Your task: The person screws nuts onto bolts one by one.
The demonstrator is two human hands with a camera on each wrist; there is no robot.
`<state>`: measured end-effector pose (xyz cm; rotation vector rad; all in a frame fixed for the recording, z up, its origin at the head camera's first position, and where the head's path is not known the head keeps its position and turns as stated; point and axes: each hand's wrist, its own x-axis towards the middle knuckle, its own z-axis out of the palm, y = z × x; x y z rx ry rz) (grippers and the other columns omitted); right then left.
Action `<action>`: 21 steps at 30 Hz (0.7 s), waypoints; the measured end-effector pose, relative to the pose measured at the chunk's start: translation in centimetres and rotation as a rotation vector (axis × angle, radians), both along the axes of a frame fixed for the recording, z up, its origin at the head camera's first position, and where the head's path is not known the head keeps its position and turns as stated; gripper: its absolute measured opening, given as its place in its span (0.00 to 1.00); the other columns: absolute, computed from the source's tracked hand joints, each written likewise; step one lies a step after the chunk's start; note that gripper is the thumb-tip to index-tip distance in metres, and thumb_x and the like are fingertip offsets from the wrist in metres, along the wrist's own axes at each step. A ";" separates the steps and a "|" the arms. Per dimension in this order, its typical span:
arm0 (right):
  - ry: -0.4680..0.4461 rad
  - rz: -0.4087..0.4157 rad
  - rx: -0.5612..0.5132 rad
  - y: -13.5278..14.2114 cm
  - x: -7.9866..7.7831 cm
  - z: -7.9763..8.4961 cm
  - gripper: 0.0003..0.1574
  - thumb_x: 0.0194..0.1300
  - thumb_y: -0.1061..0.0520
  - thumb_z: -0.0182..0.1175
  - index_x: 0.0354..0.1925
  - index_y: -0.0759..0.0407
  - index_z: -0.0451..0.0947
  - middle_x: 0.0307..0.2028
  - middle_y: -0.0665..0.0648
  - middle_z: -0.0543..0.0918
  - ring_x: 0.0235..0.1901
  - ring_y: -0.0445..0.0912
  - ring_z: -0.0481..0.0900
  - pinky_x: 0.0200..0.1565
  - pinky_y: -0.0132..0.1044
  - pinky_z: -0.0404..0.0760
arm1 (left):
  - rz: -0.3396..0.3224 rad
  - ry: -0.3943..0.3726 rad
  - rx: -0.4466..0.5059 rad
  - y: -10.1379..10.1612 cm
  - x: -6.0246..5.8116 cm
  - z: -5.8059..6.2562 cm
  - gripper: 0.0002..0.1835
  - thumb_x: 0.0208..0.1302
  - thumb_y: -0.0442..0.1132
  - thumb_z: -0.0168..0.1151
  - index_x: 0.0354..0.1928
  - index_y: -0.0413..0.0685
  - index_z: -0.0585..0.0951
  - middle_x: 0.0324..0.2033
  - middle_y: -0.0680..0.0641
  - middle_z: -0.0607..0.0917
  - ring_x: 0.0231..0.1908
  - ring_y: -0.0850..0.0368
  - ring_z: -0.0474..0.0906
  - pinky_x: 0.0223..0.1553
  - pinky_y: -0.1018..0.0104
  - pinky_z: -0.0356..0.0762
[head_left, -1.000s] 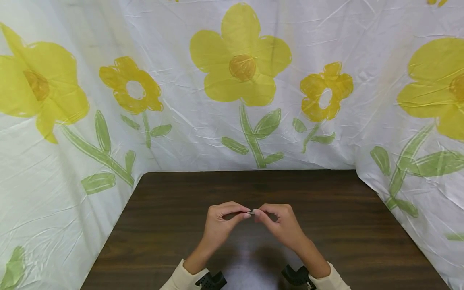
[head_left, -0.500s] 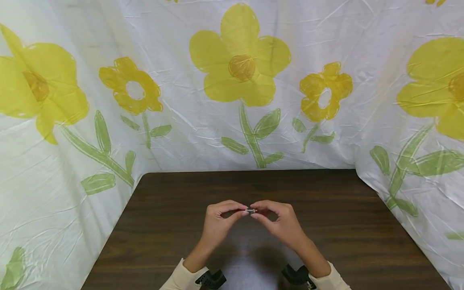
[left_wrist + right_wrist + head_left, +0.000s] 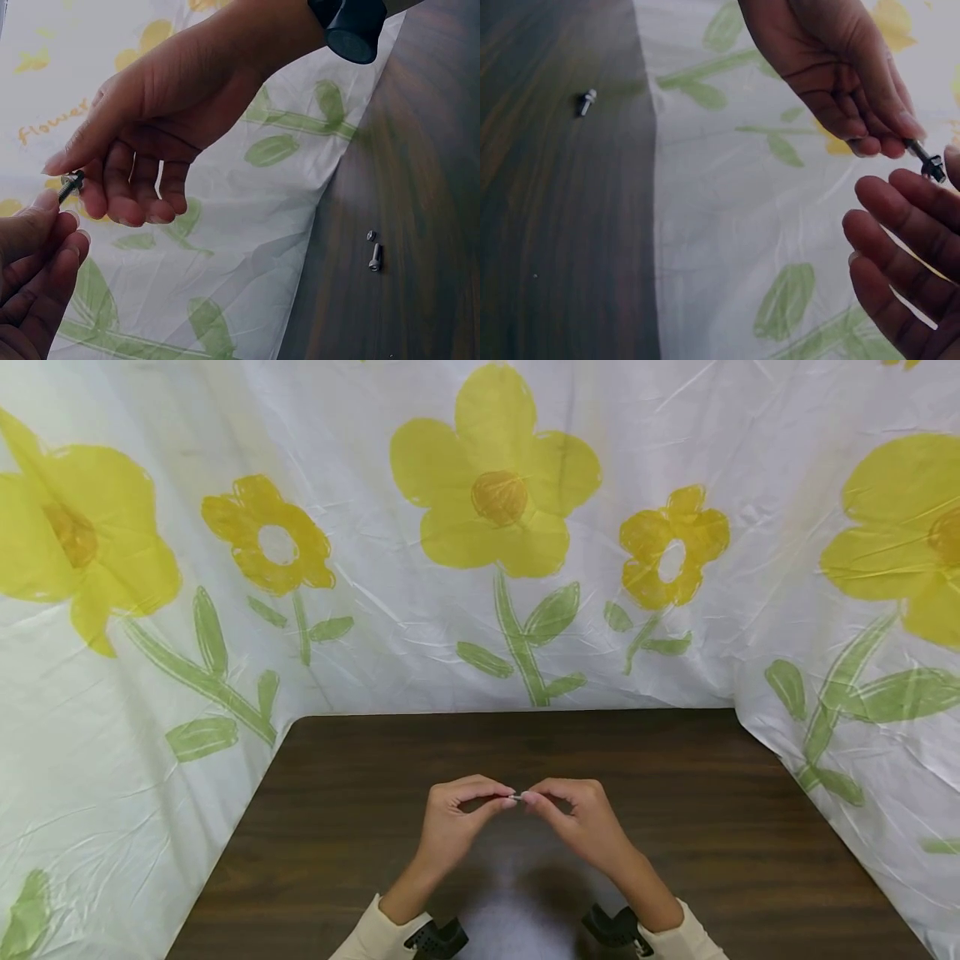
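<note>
My left hand (image 3: 448,818) pinches a small metal bolt (image 3: 66,189) between thumb and fingertips, near the middle of the table. A nut (image 3: 933,166) sits on the bolt's free end. In the head view my right hand (image 3: 588,825) meets the left from the other side, with its thumb and index finger on the nut end. The right wrist view shows the right hand's other fingers (image 3: 900,262) spread and fairly straight. In the left wrist view, another bolt (image 3: 376,257) lies on the table beside a loose nut (image 3: 371,235).
The dark wooden table (image 3: 360,752) reaches back to a white cloth (image 3: 390,635) printed with yellow flowers, which hangs behind it and at both sides. In the right wrist view a small bolt (image 3: 586,103) lies on the tabletop.
Half a second ago the right fingers were parted around the nut end, showing more of the bolt. Now they have come together on it again. The left hand has stayed nearly still.
</note>
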<state>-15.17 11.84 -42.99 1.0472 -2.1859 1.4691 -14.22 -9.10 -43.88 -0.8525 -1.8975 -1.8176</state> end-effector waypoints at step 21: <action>0.107 -0.020 -0.053 -0.1 0.1 0.1 0.13 0.59 0.69 0.72 0.41 0.56 0.87 0.34 0.55 0.89 0.31 0.42 0.85 0.35 0.30 0.84 | 0.011 0.000 0.001 -0.1 0.0 0.0 0.05 0.60 0.27 0.72 0.38 0.39 0.89 0.34 0.43 0.90 0.34 0.52 0.87 0.34 0.60 0.86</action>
